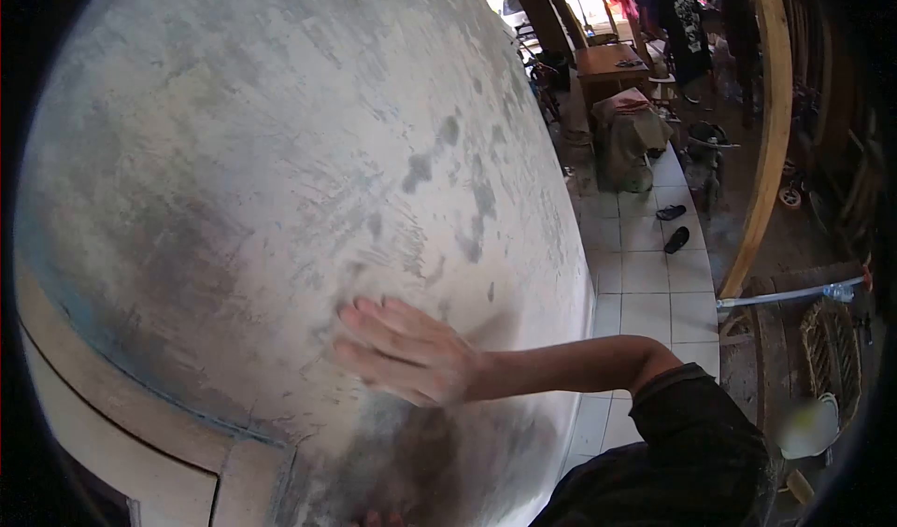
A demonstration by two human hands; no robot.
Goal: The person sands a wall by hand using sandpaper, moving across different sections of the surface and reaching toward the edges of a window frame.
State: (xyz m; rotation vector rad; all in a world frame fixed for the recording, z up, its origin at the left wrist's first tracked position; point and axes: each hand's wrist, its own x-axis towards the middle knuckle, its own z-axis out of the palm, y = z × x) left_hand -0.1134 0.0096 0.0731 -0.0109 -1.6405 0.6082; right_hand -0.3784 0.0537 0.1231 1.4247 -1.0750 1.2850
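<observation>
My right hand [404, 351] lies against a rough, patchy grey-and-white plastered wall [308, 153], its fingers stretched out flat and pointing left. Motion blurs the hand slightly, and whatever may be under the palm is hidden. The bare forearm reaches in from a black short sleeve [696, 424] at the lower right. At the bottom edge, a few fingertips of what appears to be my left hand [381, 519] show low against the wall; the remainder is out of view. Darker smudges and scrape marks surround the right hand on the plaster.
A pale door or window frame [140, 415] borders the wall at lower left. White floor tiles [645, 275] run along its right side, with black sandals [675, 228] on them. Farther off are a wooden table [609, 63], a leaning wooden post [771, 125] and a white container [809, 428].
</observation>
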